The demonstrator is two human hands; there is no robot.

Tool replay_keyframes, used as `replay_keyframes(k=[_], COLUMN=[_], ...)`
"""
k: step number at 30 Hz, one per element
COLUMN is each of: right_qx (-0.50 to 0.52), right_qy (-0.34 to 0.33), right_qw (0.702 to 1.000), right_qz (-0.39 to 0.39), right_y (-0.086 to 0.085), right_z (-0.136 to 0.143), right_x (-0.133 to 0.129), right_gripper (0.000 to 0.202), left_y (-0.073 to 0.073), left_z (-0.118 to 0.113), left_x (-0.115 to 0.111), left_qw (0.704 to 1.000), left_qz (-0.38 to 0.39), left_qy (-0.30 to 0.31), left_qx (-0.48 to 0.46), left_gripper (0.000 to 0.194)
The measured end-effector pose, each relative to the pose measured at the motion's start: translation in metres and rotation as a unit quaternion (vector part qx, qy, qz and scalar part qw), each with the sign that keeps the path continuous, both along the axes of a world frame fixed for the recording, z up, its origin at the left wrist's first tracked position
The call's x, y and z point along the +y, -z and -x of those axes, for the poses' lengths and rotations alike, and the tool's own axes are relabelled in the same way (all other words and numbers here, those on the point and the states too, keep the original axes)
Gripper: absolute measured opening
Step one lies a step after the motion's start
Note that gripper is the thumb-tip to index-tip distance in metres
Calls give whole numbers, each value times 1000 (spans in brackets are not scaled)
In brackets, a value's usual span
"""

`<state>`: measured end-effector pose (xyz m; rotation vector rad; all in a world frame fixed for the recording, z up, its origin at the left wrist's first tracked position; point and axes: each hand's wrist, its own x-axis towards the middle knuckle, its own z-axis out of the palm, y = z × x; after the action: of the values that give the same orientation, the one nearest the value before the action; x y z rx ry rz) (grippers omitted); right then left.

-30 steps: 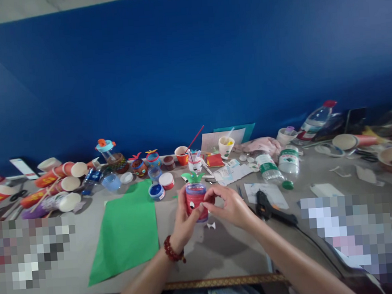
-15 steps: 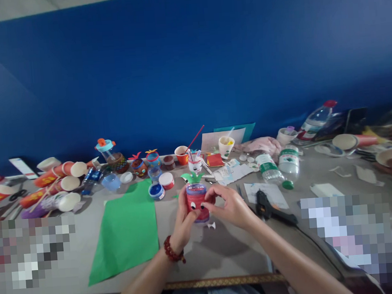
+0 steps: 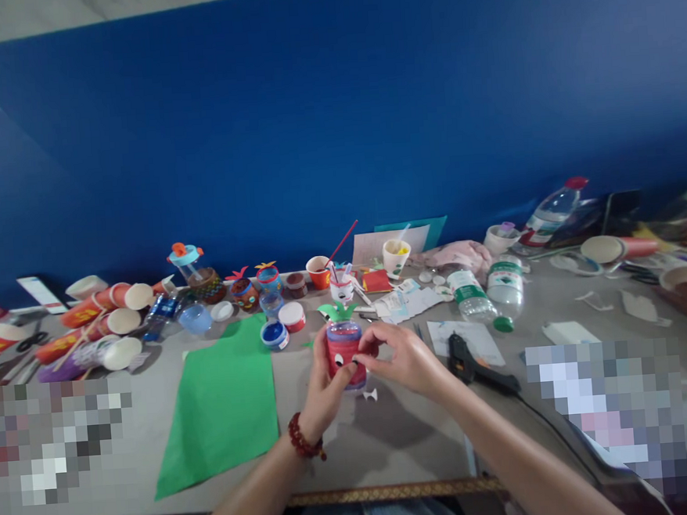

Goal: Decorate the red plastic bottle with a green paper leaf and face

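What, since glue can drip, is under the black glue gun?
A white sheet lies partly beneath the glue gun, with grey tabletop around the rest. Whatever the gun directly covers cannot be seen.

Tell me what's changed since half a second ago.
The left hand has moved its thumb up and rightward across the front of the red jar. Nothing was visibly taken up or let go: the left hand keeps its hold, the right hand stays at the jar's front, and the glue gun and green sheet haven't moved.

A glue gun [image 3: 476, 370], paint pots [image 3: 274, 337] and green sheet [image 3: 225, 415] suggest a craft workshop.
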<state>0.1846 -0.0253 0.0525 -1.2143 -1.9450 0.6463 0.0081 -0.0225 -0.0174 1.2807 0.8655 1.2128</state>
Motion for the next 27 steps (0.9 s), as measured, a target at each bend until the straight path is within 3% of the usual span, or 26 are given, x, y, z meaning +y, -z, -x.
replay_keyframes(k=[7, 11, 15, 21, 27], right_qx=[6, 46, 97, 161, 170], right_qy=[-2, -6, 1, 16, 28], right_qw=[1000, 999, 995, 986, 984], right_qz=[2, 24, 38, 44, 47], right_y=[-2, 0, 12, 35, 46], right_z=[1, 1, 0, 3, 7], right_x=[0, 0, -1, -1, 0], right_gripper=[6, 5, 5, 11, 15], left_y=[4, -3, -7, 0, -4], left_z=[0, 3, 7, 9, 9], left_x=[1, 2, 5, 11, 15], left_qw=[1000, 997, 994, 997, 997], left_qz=[1, -1, -5, -11, -12], left_qy=[10, 61, 103, 79, 76], left_qx=[-22, -46, -39, 14, 21], left_gripper=[71, 81, 89, 92, 85])
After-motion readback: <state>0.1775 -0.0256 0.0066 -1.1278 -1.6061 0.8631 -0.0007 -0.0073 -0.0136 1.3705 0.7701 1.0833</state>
